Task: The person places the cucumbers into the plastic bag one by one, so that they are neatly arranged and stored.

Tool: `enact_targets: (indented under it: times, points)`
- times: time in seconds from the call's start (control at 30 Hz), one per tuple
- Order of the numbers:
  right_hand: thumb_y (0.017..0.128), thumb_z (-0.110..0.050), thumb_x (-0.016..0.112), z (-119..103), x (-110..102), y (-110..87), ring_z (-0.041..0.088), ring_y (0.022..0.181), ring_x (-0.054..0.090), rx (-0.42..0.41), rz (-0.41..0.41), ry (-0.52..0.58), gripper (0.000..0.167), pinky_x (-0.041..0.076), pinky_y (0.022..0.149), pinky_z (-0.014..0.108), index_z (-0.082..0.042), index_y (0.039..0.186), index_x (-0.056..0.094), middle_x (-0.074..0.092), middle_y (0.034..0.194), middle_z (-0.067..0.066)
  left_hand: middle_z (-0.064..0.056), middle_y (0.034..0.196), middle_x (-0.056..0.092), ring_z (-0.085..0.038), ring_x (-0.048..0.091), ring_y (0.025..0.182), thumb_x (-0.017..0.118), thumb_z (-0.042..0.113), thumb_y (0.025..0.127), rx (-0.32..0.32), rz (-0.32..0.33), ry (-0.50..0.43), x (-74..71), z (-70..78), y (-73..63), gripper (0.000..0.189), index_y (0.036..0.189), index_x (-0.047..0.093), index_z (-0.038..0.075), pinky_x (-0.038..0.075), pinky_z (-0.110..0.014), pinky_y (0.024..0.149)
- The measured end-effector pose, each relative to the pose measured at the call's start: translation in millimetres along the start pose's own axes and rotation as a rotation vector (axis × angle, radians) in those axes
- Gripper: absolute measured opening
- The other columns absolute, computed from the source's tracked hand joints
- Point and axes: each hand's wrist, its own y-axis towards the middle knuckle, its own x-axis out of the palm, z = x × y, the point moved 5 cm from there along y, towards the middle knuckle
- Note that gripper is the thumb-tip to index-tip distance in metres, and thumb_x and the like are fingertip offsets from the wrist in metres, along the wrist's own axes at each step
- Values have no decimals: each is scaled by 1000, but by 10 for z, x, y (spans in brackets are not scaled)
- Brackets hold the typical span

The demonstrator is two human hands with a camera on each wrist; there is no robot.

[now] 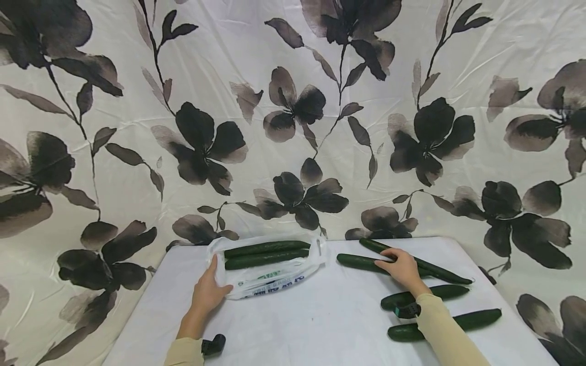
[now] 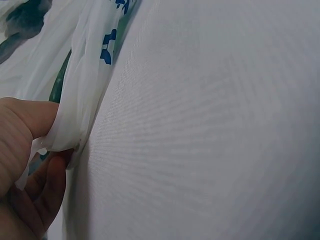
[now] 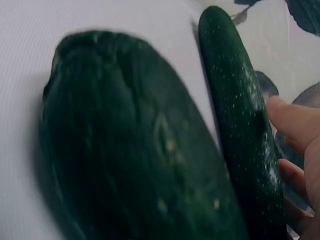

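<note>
My left hand (image 1: 208,293) is at the left end of a white plastic bag (image 1: 274,282), its thumb and fingers pinching the bag's edge. Blue and green print runs along the bag's near side. Two cucumbers (image 1: 267,259) lie side by side in its opening. My right hand (image 1: 403,269) reaches over a cucumber (image 1: 354,261) right of the bag. Its thumb (image 3: 287,120) is at that cucumber's side, and the other fingers are partly hidden behind it. Another cucumber (image 1: 444,273) lies slanted just beyond, partly covered by the hand.
Nearer on the right, two more cucumbers lie on the white table (image 1: 311,335): one (image 1: 450,291) beside the right wrist, another (image 1: 480,319) partly under the forearm. A curtain (image 1: 256,152) with dark flowers hangs behind the table. Each wrist wears a small black device.
</note>
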Motion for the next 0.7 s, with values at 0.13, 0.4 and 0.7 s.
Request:
enact_targets:
  times: [0.13, 0.4, 0.7]
  points:
    - [81, -39, 78, 30, 8, -7, 42, 115, 53, 27, -60, -39, 48, 33, 99, 62, -6, 114, 69, 63, 120, 20, -36, 145, 32, -53, 35, 130, 80, 14, 75, -1, 3, -5, 14, -27, 5, 106, 154, 10, -2, 31, -61, 103]
    - [77, -32, 82, 32, 55, -15, 44, 115, 53, -33, -168, -140, 52, 28, 95, 63, -11, 122, 67, 62, 124, 19, -34, 146, 32, -53, 36, 129, 81, 14, 75, 10, 6, -12, 51, -57, -6, 107, 154, 11, -1, 33, -62, 102]
    - [82, -21, 78, -34, 95, 7, 42, 113, 56, -170, -183, -206, 45, 32, 89, 64, -14, 125, 65, 63, 123, 18, -34, 146, 34, -53, 38, 127, 81, 13, 74, 25, 12, -9, 49, -24, 32, 107, 154, 11, -1, 34, -62, 101]
